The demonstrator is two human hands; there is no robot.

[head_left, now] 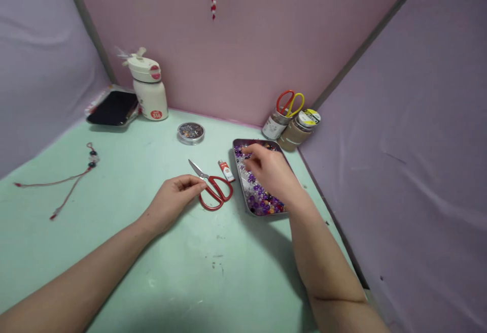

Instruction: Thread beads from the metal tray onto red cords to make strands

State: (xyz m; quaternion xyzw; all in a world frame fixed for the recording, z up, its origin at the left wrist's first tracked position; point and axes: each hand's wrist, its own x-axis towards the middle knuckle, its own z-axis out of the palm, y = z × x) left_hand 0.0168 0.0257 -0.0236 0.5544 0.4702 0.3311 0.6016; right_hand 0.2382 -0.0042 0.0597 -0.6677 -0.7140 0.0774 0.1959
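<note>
My left hand point(177, 198) rests on the pale green table point(182, 272), its thumb and fingers pressed together beside the red-handled scissors point(216, 193); anything between its fingertips is too small to make out. Over the metal tray point(249, 211) of purple, clear and dark beads point(258, 191) is my right hand point(270, 168), its fingers bent and slightly blurred. I cannot tell whether the right fingers hold a bead. The scissors lie with their blades pointing to the back left. A red and white lighter point(226, 171) lies between scissors and tray.
A round clear spool case point(190, 133) lies behind the scissors. At the back left stand a white bottle point(150, 89) and a black tray point(114, 108). Two jars point(274, 126), one holding scissors, stand behind the bead tray. A beaded red cord point(72, 178) lies at left.
</note>
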